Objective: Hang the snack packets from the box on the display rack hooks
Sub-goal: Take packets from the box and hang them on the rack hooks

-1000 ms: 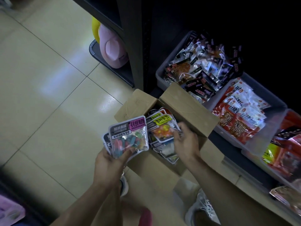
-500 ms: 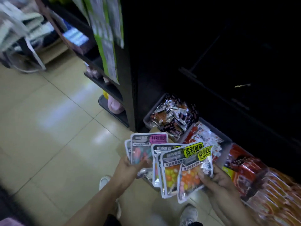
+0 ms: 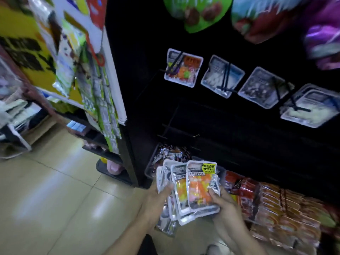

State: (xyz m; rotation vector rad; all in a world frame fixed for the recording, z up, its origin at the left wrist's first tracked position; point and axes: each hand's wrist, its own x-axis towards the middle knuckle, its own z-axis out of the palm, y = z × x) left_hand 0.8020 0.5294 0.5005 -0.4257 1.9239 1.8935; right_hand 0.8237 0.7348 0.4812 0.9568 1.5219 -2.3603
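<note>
Head view: both hands hold a fan of snack packets (image 3: 200,188), left hand (image 3: 156,201) and right hand (image 3: 223,203) gripping. Bare hooks (image 3: 176,130) sit just above, mid-frame.

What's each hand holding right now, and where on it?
Left hand grips a fanned stack of snack packets at their left edge, thumb on top. Right hand pinches the front packet at its right edge, fingers on its face.

Glossy beige tiled floor (image 3: 55,199), dim aisle.
</note>
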